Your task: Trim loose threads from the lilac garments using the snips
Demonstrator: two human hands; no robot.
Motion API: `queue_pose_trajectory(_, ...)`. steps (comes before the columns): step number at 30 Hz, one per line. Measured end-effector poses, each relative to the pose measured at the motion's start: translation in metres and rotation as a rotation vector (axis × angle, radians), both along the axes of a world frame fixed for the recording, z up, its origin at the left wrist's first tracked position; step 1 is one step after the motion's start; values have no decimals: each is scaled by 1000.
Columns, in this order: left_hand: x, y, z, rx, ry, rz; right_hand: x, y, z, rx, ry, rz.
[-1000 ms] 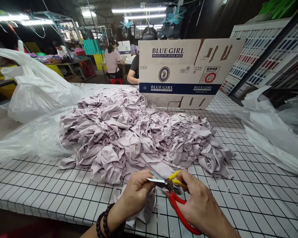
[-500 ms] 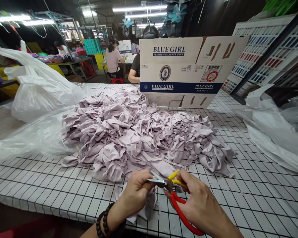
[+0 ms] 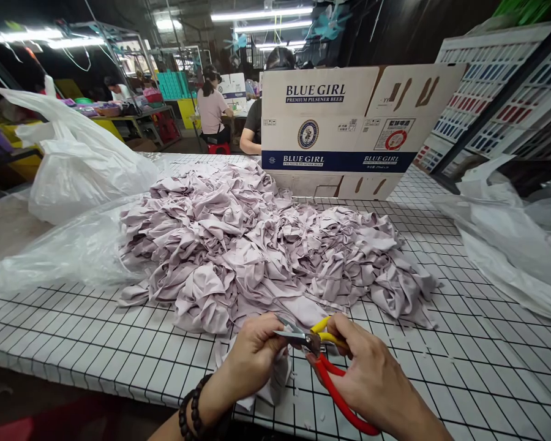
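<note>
My left hand [image 3: 252,358], with a dark bead bracelet at the wrist, is closed on a piece of pale lilac fabric [image 3: 275,380] that hangs below the fingers. My right hand [image 3: 371,380] grips scissors [image 3: 324,361] with one yellow and one red handle. Their metal blades point left at the fabric by my left fingertips. Both hands are at the near edge of a table with a white black-grid cover [image 3: 463,367]. Just beyond them lies a large heap of crumpled lilac fabric pieces [image 3: 257,245].
A "Blue Girl" cardboard box [image 3: 349,131] stands behind the heap. White plastic bags lie at the left [image 3: 73,165] and right [image 3: 509,245]. Small fabric scraps dot the table near my hands. People sit at work tables in the background [image 3: 211,110].
The hands, scissors and fabric piece stay in nearly the same place. The view has shifted slightly, with no visible change in either grip.
</note>
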State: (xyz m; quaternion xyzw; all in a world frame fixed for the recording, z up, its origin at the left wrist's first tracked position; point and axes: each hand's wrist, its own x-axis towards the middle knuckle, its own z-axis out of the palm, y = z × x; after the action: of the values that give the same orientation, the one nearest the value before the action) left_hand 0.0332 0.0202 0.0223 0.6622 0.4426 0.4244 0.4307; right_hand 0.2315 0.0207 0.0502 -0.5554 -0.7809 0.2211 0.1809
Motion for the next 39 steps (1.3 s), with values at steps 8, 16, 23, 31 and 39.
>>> queue_pose_trajectory(8,-1,-1,-1,23,-15,-2,-2,1,2,-39,9,-4)
queue_pose_trajectory(16,-4,-2,-1,27,-20,-8,0,2,-5,-108,-78,6)
queue_pose_trajectory(23,-6,-3,-2,9,-14,-11,1,3,-10,-12,-104,28)
queue_pose_trajectory(31,-6,-4,1,-33,4,-27,2,5,-21,216,-25,62)
queue_pose_trajectory(39,-11,0,1,-93,-125,55,83,14,-54,-76,-106,-434)
